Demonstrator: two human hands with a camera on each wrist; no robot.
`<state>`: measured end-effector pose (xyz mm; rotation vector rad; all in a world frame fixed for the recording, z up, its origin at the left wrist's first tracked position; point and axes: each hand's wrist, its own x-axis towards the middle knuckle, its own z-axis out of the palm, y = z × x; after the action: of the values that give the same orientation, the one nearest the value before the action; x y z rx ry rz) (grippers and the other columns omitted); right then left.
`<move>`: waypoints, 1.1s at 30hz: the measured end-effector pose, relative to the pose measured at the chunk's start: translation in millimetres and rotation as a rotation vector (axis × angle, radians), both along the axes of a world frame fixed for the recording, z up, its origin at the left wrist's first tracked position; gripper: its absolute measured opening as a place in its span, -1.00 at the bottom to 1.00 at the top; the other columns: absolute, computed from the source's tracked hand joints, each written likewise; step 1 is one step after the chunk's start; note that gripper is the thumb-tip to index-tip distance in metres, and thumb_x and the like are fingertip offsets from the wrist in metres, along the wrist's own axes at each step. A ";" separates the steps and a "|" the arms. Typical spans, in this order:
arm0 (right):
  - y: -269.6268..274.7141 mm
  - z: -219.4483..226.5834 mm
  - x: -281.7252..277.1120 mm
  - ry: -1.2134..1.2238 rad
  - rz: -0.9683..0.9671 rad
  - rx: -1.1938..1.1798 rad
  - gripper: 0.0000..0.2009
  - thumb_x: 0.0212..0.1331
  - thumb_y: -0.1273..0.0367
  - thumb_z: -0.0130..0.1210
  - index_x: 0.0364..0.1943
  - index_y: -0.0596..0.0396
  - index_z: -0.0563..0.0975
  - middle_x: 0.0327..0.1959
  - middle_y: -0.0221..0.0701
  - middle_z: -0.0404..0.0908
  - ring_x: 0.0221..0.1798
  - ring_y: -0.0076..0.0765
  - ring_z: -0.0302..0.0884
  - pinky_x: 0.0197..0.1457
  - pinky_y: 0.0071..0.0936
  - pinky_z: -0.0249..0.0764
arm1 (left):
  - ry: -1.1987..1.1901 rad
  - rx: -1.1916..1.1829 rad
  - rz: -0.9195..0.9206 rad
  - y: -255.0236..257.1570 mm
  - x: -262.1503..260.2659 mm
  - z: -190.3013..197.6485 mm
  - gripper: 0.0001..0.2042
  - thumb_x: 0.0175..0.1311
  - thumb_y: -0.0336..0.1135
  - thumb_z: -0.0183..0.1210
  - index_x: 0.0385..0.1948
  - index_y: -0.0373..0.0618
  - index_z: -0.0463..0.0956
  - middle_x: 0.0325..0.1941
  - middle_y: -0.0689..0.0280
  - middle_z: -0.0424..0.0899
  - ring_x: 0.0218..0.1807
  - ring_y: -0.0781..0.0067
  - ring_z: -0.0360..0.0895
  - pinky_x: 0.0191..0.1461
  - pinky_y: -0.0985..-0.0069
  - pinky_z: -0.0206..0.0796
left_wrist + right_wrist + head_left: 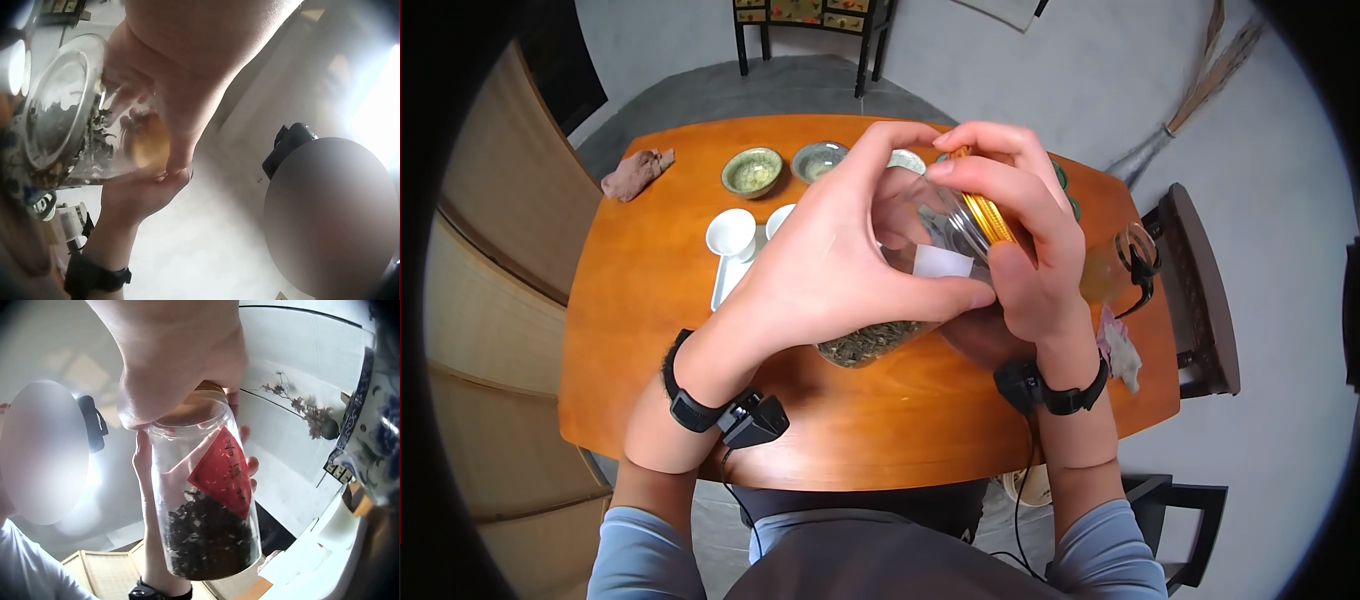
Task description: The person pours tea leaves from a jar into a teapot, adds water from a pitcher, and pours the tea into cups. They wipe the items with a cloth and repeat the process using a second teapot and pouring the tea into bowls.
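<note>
- Step in hand, as I judge it: lid work on a clear tea jar (pixel 900 300) — the two hands are working the gold screw lid (pixel 985 215), unscrewing or tightening; cannot tell which.
- Jar is being held up off the wooden tabletop (pixel 650 330), tilted, lid end pointing away and to the right, base toward the person.
- Dark loose tea leaves (pixel 209 540) are sitting in the bottom part of the jar; a red label (pixel 225 469) with gold characters is showing on its side in the right wrist view.
- Left hand (pixel 830 270): grip is wrapping the jar body, thumb running along the underside, fingers arching over the top. Wrist is bent down, forearm coming up from lower left.
- Right hand (pixel 1025 240): grip is clenching around the lid, fingertips curling over its rim from above, thumb side hidden behind the jar. Wrist is cocked, forearm rising nearly straight from the near tabletop edge.
- Next move likely calls for the left hand bracing the jar firm while the right turns the lid, keeping the tilt shallow so leaves are not spilling.
- Beyond the hands: green glazed bowls (pixel 752 171), white cups (pixel 731 232) on a white tray (pixel 725 280), brown cloth (pixel 636 173) at far left, glass pitcher (pixel 1122 262) at right.
</note>
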<state>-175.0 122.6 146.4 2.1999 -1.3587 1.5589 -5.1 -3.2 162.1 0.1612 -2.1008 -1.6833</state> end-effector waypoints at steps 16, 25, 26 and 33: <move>1.3 -0.6 -1.6 -0.057 0.174 -0.091 -0.54 -0.09 0.56 -0.03 -0.06 0.31 0.73 0.12 -0.02 0.60 -0.06 -0.24 0.59 0.03 -0.40 0.58 | 0.055 0.037 -0.171 -2.9 3.8 -3.0 0.03 -0.16 -0.54 0.56 0.53 -0.12 0.24 0.09 0.33 0.65 0.08 0.57 0.57 0.14 0.54 0.42; 5.9 5.6 5.5 0.002 0.172 -0.018 -0.47 -0.21 0.55 -0.06 -0.05 0.30 0.72 0.07 -0.03 0.61 -0.06 -0.16 0.61 0.02 -0.37 0.59 | 0.078 -0.002 -0.195 -4.4 2.5 -6.1 0.01 -0.14 -0.56 0.56 0.52 -0.12 0.25 0.18 0.32 0.61 0.08 0.60 0.56 0.14 0.56 0.42; 4.1 4.3 6.6 -0.020 0.128 -0.016 -0.49 -0.16 0.56 -0.05 -0.03 0.30 0.70 0.07 -0.04 0.60 -0.06 -0.18 0.61 0.02 -0.38 0.58 | 0.063 -0.042 -0.160 -4.6 2.5 -6.1 0.00 -0.13 -0.53 0.56 0.52 -0.12 0.25 0.19 0.31 0.61 0.08 0.59 0.55 0.15 0.55 0.42; 4.7 -0.1 18.1 -0.035 -0.094 0.029 -0.62 0.21 0.49 0.00 0.11 0.27 0.60 0.13 -0.07 0.55 0.01 -0.21 0.60 0.12 -0.40 0.54 | 0.087 -0.370 0.051 -0.6 4.5 -5.1 -0.04 -0.11 -0.43 0.53 0.51 -0.12 0.29 0.25 0.26 0.60 0.11 0.46 0.58 0.22 0.46 0.44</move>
<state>-156.9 127.4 146.3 2.1017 -1.4805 1.5614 -0.7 -3.8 157.0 0.0257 -2.2757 -1.2221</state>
